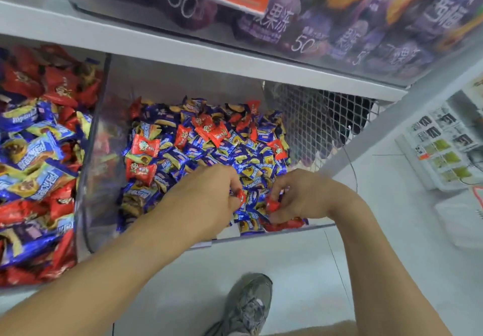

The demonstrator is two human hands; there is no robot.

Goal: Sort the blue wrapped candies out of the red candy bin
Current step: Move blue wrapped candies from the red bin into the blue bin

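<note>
Head view looks down into a clear plastic bin (99,152) heaped with crinkly foil candies, far too many to count: mostly blue wrapped candies (222,152) with scattered red ones (145,146). Both hands reach into its front edge. Left hand (209,194) pinches one red candy (241,196) between curled fingers; right hand (300,197) curls around another red candy (273,205). A second mixed bin (39,152) sits left; one grey sneaker (248,307) stands below.
</note>
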